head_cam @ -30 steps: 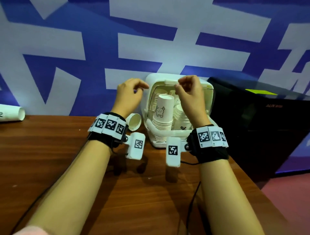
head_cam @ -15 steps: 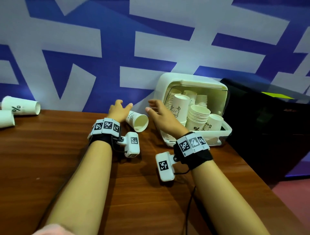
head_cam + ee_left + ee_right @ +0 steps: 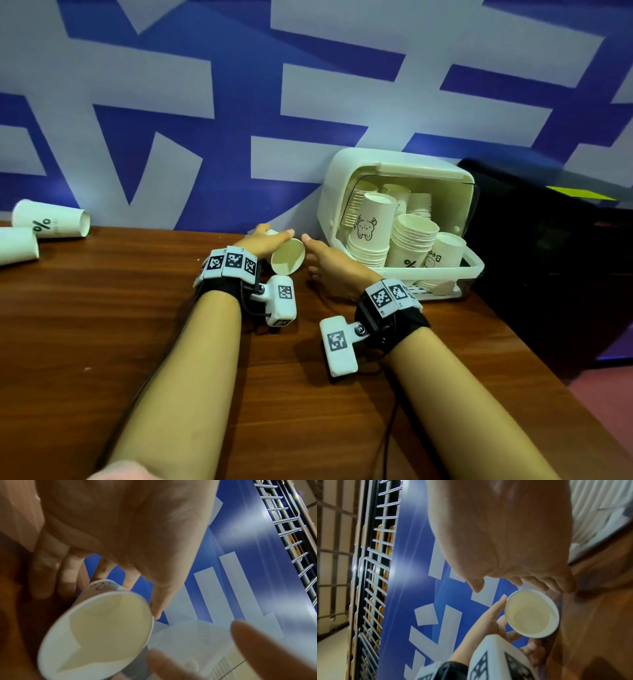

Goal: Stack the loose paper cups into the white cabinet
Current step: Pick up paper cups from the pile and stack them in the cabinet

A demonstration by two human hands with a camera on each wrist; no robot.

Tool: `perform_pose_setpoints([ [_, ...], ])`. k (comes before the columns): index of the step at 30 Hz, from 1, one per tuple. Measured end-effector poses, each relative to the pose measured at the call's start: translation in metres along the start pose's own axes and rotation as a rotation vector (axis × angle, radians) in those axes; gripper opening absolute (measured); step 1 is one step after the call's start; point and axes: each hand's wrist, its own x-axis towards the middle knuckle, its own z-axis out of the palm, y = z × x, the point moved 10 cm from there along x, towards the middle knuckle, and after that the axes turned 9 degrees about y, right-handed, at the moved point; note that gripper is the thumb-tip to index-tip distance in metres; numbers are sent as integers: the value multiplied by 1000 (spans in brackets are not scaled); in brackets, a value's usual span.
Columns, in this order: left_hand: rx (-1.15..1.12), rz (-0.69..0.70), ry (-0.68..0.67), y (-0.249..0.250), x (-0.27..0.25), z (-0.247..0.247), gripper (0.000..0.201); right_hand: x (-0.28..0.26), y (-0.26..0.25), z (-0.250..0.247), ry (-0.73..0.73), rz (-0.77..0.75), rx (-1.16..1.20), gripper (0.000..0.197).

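Your left hand (image 3: 262, 241) curls round the tipped paper cup (image 3: 287, 256) on the counter (image 3: 102, 308), right hand (image 3: 329, 263) relaxed and empty beside it: pickup step; next, lift it rightward onto a stack in the white cabinet (image 3: 394, 178).

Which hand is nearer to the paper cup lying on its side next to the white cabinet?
Left. The left hand is on the cup, fingers and thumb around it. The right hand is beside the cup's mouth, open, not touching it.
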Motion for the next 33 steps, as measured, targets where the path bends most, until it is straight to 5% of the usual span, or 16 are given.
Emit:
perform_pose_setpoints([
  [6, 90, -32, -94, 3, -10, 3, 77, 0, 7, 0, -45, 56, 79, 55],
  [9, 153, 25, -175, 14, -23, 6, 37, 1, 6, -3, -22, 51, 103, 41],
  [11, 183, 61, -210, 22, -30, 8, 28, 2, 6, -4, -14, 52, 133, 41],
  [27, 178, 129, -284, 39, -44, -4, 78, -10, -3, -10, -48, 92, 67, 36],
  [33, 138, 196, -333, 54, -61, -8, 86, -13, -20, -12, -44, -6, -28, 50],
])
